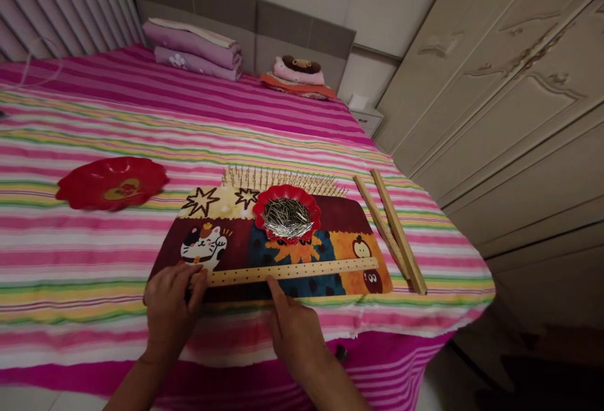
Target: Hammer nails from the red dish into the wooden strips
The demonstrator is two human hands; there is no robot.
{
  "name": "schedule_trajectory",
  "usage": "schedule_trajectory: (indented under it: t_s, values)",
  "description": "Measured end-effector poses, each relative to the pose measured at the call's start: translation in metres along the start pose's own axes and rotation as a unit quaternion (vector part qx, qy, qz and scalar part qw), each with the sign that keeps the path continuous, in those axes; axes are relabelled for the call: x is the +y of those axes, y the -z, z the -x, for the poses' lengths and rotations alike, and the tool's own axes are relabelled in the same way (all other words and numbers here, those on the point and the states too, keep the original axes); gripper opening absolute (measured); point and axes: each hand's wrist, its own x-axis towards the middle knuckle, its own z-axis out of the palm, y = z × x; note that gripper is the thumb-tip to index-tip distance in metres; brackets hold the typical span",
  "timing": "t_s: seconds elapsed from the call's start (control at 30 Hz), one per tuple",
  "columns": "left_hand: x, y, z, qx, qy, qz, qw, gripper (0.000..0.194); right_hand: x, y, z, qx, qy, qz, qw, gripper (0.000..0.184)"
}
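Note:
A narrow pale wooden strip (292, 271) with rows of small dark holes lies across a patterned mat (165, 257). My left hand (172, 301) is closed around the strip's left end, with the thumb on the near side. My right hand (297, 329) has its index finger stretched out, its tip touching the strip's near edge around the middle; the other fingers are mostly hidden beneath the hand. Just beyond the strip, a red scalloped dish (260, 209) holds a heap of silvery nails (287, 217). Behind the dish, wooden strips (231, 178) bristle with many upright nails.
Two wooden bars (399, 231) lie right of the mat on the striped bedsheet (438, 266). An oval red plate (94, 181) sits at the left. Folded bedding (198, 49) is stacked by the headboard (226, 8). Wardrobe doors (509, 102) stand along the right.

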Motion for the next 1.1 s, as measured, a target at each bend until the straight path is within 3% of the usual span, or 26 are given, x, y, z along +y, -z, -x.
schedule_trajectory:
  t_s: [0.53,1.1]
  values:
    - [0.005,0.003,-0.001,0.011,0.000,0.007,1.000,0.014,-0.019,0.002,-0.011,-0.054,0.003,0.001,0.999,0.065]
    - [0.004,-0.001,0.004,0.017,0.026,0.020,0.999,0.017,-0.041,-0.006,-0.022,-0.086,0.056,0.012,0.995,0.072]
